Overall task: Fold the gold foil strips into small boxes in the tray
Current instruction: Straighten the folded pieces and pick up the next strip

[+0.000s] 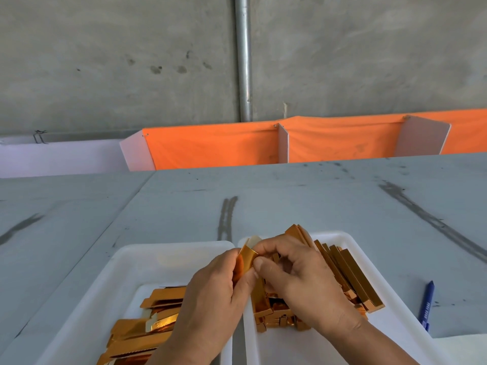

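The left hand (210,299) and right hand (297,277) both pinch one gold foil strip (246,259), fingers curled round it, above the gap between two trays. The left tray (131,256) holds flat strips (152,320); the right tray (345,237) holds finished boxes (350,277). A crease pressed off its line would likely skew the box, and the slick foil could slip from the thumbs.
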